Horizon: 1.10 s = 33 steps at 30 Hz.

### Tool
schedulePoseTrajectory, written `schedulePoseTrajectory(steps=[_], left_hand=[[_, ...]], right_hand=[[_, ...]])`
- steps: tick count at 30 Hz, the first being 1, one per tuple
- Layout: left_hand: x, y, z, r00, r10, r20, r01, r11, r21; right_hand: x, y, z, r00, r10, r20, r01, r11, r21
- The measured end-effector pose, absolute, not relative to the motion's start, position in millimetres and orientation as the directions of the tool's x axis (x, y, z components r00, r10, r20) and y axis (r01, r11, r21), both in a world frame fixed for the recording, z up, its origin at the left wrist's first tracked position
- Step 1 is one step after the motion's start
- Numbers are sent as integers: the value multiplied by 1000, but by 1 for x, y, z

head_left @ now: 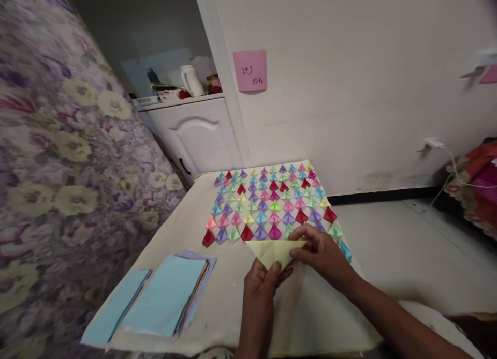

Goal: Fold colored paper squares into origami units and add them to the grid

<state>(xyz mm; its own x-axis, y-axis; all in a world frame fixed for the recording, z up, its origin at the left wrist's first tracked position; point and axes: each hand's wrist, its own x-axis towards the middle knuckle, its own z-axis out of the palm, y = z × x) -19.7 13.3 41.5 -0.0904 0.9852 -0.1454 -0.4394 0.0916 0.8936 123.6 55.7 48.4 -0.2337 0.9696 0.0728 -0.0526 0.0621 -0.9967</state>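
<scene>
A pale yellow sheet of paper [271, 250], folded into a triangle, is held up over the near part of the table between my two hands. My left hand [261, 285] pinches it at the lower point, thumb in front. The fingers and thumb of my right hand [315, 249] close on its right side near the upper corner. Just beyond the paper stand rows of small folded paper pieces [262, 217] in red, purple, green, blue, pink and yellow.
Stacks of coloured paper, a larger one [166, 292] and a narrower one [116, 307], lie at the table's left. The table [223, 302] meets a wall with a pink note [250, 71]. A floral curtain [77, 183] hangs at left, beside a white cabinet [198, 134].
</scene>
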Motion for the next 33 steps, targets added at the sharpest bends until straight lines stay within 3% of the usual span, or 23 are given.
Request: schedulePoseTrajectory(steps=[10,33], left_hand=[[-21,10,50,-68,973,-221,-383,179,906],[-20,10,52,-42,969,-242,-283,221,933]], right_hand=[[123,54,51,-207,972,109,-20,108,-994],[123,55,51,-276,961,2,-2,2,-1000]])
